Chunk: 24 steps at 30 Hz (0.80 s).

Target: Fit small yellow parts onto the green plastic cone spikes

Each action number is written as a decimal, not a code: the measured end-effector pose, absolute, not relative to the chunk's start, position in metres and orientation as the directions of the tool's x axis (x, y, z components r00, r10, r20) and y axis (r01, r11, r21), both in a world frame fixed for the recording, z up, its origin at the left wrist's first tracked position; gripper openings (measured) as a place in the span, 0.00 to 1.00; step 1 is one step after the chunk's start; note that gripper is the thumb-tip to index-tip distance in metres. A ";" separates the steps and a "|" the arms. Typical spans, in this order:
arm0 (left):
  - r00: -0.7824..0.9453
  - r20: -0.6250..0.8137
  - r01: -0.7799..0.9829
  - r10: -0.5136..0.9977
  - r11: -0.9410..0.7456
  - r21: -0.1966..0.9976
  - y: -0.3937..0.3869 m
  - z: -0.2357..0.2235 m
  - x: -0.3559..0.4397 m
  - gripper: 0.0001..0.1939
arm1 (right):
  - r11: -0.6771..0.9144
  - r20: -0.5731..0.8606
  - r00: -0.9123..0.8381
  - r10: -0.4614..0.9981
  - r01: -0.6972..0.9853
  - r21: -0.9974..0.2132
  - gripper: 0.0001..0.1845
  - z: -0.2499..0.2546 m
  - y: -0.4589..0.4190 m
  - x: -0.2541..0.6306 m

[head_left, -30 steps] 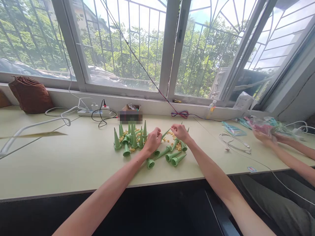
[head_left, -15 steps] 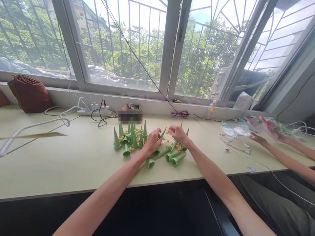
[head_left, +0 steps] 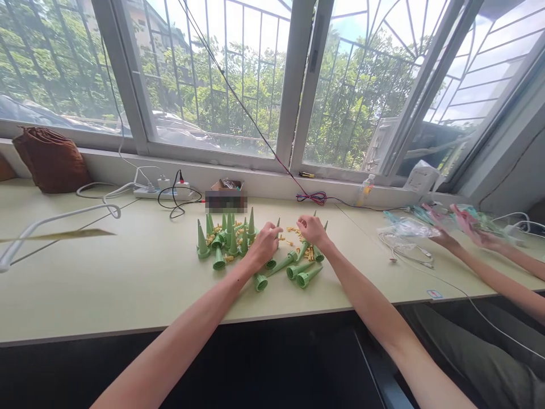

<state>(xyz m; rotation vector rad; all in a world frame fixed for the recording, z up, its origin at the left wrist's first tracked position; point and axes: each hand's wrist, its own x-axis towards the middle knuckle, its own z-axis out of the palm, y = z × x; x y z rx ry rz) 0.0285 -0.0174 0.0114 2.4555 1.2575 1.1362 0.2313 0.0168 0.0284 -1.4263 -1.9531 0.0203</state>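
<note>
My left hand [head_left: 264, 241] is closed around a green plastic watering spike [head_left: 278, 222], whose narrow tip points up past the fingers. Its lower part is hidden by the hand. Just to the right, my right hand [head_left: 311, 230] hovers with fingers pinched together; whatever lies between them is too small to make out. Several green spikes stand upright in a cluster [head_left: 233, 241] left of my hands. More spikes [head_left: 303, 275] lie on their sides in front, their open ribbed ends toward me. Small yellow plastic pieces [head_left: 309, 254] are scattered beneath and between the hands.
On the pale table [head_left: 149, 284], a power strip [head_left: 153, 194] and a small open box [head_left: 230, 186] stand at the back. A brown bag [head_left: 50, 162] is at the left. At the right, a co-worker's hands [head_left: 445, 238] handle plastic bags [head_left: 409, 223] beside a white cable [head_left: 400, 248].
The spike in my left hand has swung from leaning right to nearly upright. My right hand has shifted slightly to the right. The co-worker's hands and bags have moved a little.
</note>
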 end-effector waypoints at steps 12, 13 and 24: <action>0.285 0.601 0.630 0.747 -0.619 0.470 -0.016 0.010 0.029 0.13 | 0.308 0.630 0.060 0.774 0.834 -0.458 0.18 0.026 0.024 0.236; 0.282 0.604 0.632 0.746 -0.618 0.468 -0.015 0.009 0.029 0.13 | 0.295 0.634 0.087 0.769 0.830 -0.473 0.20 0.026 0.024 0.236; 0.240 0.623 0.625 0.745 -0.609 0.487 -0.007 0.002 0.028 0.14 | 0.257 0.644 0.151 0.750 0.831 -0.494 0.27 0.020 0.029 0.236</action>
